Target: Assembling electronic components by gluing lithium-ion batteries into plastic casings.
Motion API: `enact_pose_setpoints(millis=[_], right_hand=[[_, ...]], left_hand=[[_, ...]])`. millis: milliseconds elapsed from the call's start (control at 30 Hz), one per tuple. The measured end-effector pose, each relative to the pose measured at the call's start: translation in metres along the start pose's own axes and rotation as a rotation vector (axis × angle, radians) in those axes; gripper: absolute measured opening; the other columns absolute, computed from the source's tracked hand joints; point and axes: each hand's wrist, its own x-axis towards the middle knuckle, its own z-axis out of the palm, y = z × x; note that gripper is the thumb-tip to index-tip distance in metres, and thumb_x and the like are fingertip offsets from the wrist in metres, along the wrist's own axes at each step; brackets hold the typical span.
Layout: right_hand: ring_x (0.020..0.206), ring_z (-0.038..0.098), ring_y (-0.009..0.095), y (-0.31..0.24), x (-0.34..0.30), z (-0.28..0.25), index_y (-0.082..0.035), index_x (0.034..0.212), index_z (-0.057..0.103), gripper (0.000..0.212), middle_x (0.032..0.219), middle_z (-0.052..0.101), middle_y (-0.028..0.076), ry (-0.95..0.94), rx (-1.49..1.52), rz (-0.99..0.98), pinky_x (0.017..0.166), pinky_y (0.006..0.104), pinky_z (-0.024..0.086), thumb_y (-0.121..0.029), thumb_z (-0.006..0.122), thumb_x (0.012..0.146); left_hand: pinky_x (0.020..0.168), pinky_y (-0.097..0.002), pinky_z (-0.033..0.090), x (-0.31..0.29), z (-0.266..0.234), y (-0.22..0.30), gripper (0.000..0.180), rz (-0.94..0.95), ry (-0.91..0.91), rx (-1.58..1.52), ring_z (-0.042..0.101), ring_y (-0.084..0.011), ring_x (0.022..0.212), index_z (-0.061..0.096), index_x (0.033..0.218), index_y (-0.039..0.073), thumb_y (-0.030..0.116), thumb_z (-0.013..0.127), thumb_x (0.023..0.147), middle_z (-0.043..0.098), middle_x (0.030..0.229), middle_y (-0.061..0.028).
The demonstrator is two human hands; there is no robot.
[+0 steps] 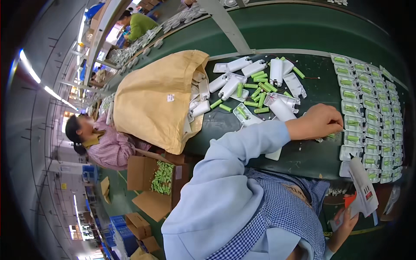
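Observation:
My left hand (318, 123), its light-blue sleeve reaching across the dark green work surface, has its fingers curled downward beside the rows of white plastic shells (350, 108). Whatever the fingertips grip is hidden; a bit of green battery (331, 135) shows just below them. My right hand (346, 221), low at the right, is wrapped round the handle of a white glue gun (364, 186) with an orange trigger. Its dark nozzle points up at the near end of the rows. Each shell there holds a green cylindrical battery, most with thin wires.
Loose white housings (276, 72) and green batteries (262, 99) lie heaped beyond my left arm. A tan sack (151, 99) spills more housings. An open carton (138, 173) of green batteries stands left, near a seated co-worker (108, 145). A metal post (225, 28) rises behind.

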Motion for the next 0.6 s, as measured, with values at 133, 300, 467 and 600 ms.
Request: enact_pose_setpoints(millis=[133, 300, 467, 600], right_hand=[[0.057, 0.043, 0.01, -0.009, -0.005, 0.01, 0.002, 0.126, 0.048, 0.041, 0.069, 0.048, 0.004, -0.101, 0.046, -0.064, 0.054, 0.0247, 0.031, -0.026, 0.054, 0.097], [0.058, 0.045, 0.01, -0.013, 0.0, 0.002, 0.002, 0.122, 0.05, 0.04, 0.067, 0.048, 0.004, -0.153, 0.051, -0.052, 0.055, 0.0239, 0.034, -0.027, 0.056, 0.095], [0.056, 0.048, 0.009, -0.007, -0.003, -0.003, -0.003, 0.109, 0.055, 0.027, 0.071, 0.052, 0.001, -0.066, -0.023, -0.144, 0.049, 0.0239, 0.036, -0.024, 0.061, 0.093], [0.055, 0.055, 0.012, -0.025, 0.007, 0.004, 0.001, 0.097, 0.059, 0.017, 0.067, 0.06, 0.006, -0.273, 0.156, -0.103, 0.051, 0.0258, 0.04, -0.015, 0.059, 0.09]], left_hand=[[0.069, -0.0403, 0.049, 0.003, 0.012, -0.012, 0.014, 0.047, -0.058, 0.141, 0.063, -0.0308, 0.078, 0.072, 0.086, 0.007, 0.018, 0.068, 0.079, 0.064, 0.08, -0.0116], [0.074, -0.0456, 0.049, 0.003, 0.033, -0.031, 0.009, 0.211, -0.16, 0.47, 0.062, -0.0324, 0.08, 0.068, 0.08, 0.008, 0.015, 0.066, 0.076, 0.06, 0.086, -0.0119], [0.069, -0.0432, 0.052, 0.008, 0.032, -0.036, 0.008, 0.156, -0.221, 0.627, 0.06, -0.0315, 0.087, 0.064, 0.08, 0.007, 0.011, 0.064, 0.073, 0.057, 0.088, -0.0132], [0.065, -0.0399, 0.052, 0.009, 0.016, -0.028, 0.023, 0.126, -0.197, 0.646, 0.063, -0.0285, 0.08, 0.07, 0.096, 0.011, 0.004, 0.064, 0.074, 0.057, 0.088, -0.0087]])
